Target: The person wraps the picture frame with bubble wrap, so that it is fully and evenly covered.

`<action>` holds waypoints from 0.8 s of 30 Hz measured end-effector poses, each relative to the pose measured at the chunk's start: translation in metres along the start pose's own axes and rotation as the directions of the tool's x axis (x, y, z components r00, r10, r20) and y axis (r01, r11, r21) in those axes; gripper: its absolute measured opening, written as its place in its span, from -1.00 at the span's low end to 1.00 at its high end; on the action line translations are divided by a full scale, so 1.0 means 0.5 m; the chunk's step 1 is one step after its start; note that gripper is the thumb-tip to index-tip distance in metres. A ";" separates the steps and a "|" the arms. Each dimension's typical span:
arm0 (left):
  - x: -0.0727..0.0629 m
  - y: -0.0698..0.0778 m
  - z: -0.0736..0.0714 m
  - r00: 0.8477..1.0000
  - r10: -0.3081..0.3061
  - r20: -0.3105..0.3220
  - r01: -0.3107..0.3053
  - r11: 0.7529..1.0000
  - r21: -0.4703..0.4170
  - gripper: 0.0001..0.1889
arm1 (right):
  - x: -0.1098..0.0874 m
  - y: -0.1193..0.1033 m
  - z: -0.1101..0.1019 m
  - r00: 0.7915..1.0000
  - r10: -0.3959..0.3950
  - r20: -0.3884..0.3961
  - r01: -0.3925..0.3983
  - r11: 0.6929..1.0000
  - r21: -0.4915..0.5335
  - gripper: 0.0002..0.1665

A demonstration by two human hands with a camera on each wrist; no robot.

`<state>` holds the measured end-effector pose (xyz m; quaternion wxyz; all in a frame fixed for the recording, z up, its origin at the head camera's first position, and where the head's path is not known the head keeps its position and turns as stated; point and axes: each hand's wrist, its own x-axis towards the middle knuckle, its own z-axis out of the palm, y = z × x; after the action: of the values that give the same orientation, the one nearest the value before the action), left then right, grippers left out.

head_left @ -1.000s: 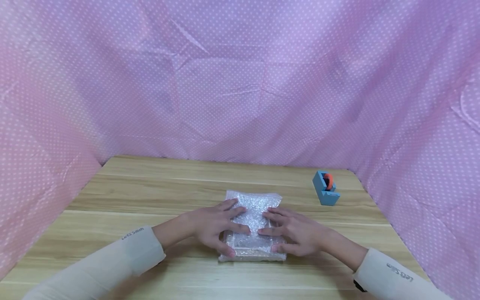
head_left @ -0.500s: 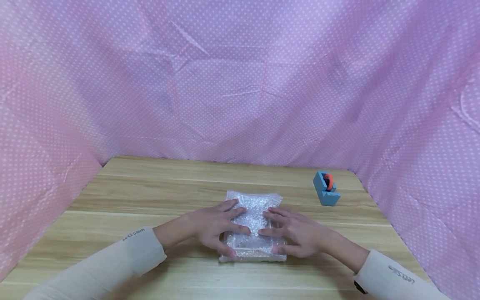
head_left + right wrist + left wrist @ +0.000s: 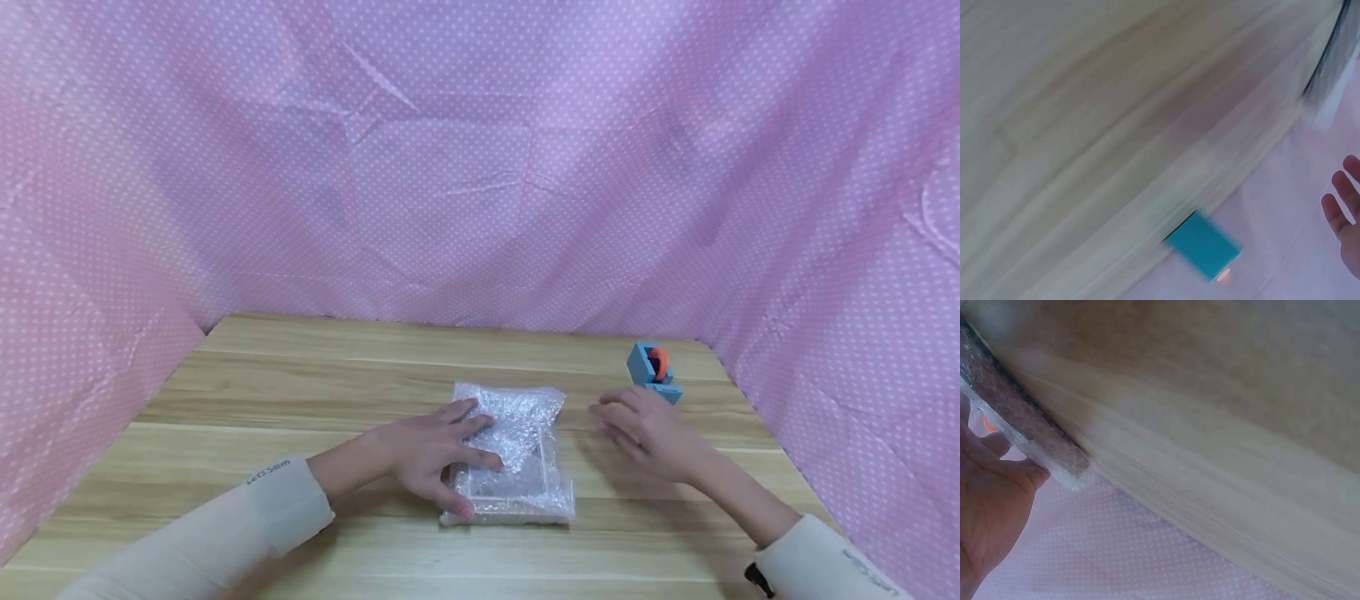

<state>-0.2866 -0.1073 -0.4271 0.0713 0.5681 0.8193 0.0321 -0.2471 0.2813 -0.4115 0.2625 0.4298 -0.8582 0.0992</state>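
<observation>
A flat rectangular package in clear bubble wrap (image 3: 521,421) lies on the table, with a pale straight-edged frame showing through the plastic. My left hand (image 3: 427,454) rests on its left side, fingers spread across the top and thumb at the near edge. In the left wrist view, the hand (image 3: 991,500) touches the wrapped package (image 3: 1029,415), whose side looks brownish through the film. My right hand (image 3: 648,433) is off the package, in the air to its right, fingers loosely bent and holding nothing. It partly covers the near end of a blue tape dispenser (image 3: 639,363).
An orange tape roll (image 3: 659,364) sits in the dispenser, near the back right of the wooden table (image 3: 300,367). Pink dotted cloth (image 3: 465,208) hangs behind the table and along both sides.
My right hand has lifted off the package and moved right, toward the tape dispenser. The left hand has stayed on the bubble wrap, and the package lies nearly where it was.
</observation>
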 end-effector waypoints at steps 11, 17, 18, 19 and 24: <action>0.007 0.023 0.005 1.000 -0.020 0.002 0.020 1.000 -0.008 -0.21 | -0.086 0.131 -0.090 0.689 0.706 0.166 -0.719 0.694 0.034 -0.72; 0.009 0.034 0.007 1.000 -0.020 0.004 0.020 1.000 -0.002 -0.21 | -0.105 0.170 -0.096 0.437 0.830 0.346 -0.899 0.413 0.145 -0.56; 0.009 0.036 0.007 1.000 -0.023 0.007 0.023 1.000 -0.003 -0.21 | -0.106 0.175 -0.096 0.414 0.830 0.374 -0.910 0.379 0.166 -0.55; 0.009 0.038 0.008 1.000 -0.027 0.009 0.027 1.000 -0.004 -0.20 | -0.106 0.179 -0.095 0.387 0.830 0.402 -0.922 0.341 0.185 -0.53; 0.009 0.049 0.007 0.999 -0.047 0.020 0.047 0.999 -0.002 -0.20 | -0.102 0.198 -0.087 0.264 0.823 0.503 -0.944 0.113 0.310 -0.52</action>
<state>-0.2649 -0.0947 -0.4278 0.0812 0.5487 0.8316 0.0258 -0.2840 0.3940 -0.3967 -0.0799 -0.1084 -0.8890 0.4377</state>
